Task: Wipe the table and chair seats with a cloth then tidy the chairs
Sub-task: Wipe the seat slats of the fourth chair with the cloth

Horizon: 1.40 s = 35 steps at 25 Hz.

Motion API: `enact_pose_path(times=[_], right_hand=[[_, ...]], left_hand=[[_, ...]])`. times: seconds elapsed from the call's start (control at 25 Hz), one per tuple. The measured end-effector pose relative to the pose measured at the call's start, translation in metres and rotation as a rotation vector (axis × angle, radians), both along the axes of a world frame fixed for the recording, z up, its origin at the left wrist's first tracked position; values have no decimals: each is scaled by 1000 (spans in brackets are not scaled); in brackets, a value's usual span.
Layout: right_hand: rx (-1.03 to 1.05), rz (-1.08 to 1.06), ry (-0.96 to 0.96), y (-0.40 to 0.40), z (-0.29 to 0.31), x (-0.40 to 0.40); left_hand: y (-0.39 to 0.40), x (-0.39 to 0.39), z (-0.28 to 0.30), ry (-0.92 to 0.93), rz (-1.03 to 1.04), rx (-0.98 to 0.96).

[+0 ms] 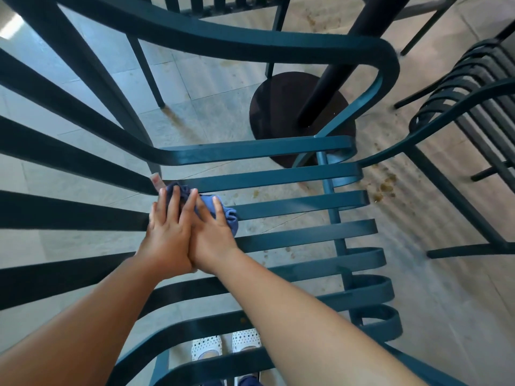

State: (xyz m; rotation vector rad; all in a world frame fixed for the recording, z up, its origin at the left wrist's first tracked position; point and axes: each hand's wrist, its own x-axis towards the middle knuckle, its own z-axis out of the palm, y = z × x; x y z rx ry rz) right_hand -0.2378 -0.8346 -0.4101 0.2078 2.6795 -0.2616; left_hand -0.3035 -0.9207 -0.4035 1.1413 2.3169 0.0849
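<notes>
A teal slatted metal chair (292, 204) fills the view from above, its seat slats running across the middle. A blue cloth (230, 218) lies bunched on the slats where the seat meets the backrest. My left hand (167, 232) and my right hand (211, 229) lie side by side on the cloth, fingers straight, pressing it against the slats. Most of the cloth is hidden under both hands. The table top is out of view; only its dark pole (334, 71) and round base (276, 107) show beyond the chair.
A second teal chair (473, 107) stands to the right, and another chair's legs (147, 68) show at the back. The tiled floor (390, 190) has brownish stains near the table base. My white shoes (225, 346) appear below the seat slats.
</notes>
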Motion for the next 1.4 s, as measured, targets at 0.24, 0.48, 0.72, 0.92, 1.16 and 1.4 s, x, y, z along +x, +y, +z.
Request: enact_pose_path(times=[0.24, 0.48, 0.72, 0.92, 1.16, 1.4], right_hand=[[2, -273, 178, 36, -8, 42], [174, -451, 308, 75, -17, 80], [260, -663, 303, 104, -14, 106], [307, -826, 294, 133, -14, 122], [340, -1042, 309, 174, -12, 136], [373, -1162, 244, 182, 1, 148]], left_hand=[[9, 13, -9, -120, 17, 115], [54, 58, -28, 1, 44, 284], [85, 69, -38, 226, 56, 262], [91, 70, -39, 312, 95, 219], [84, 66, -37, 247, 66, 268], [23, 38, -31, 291, -9, 25]])
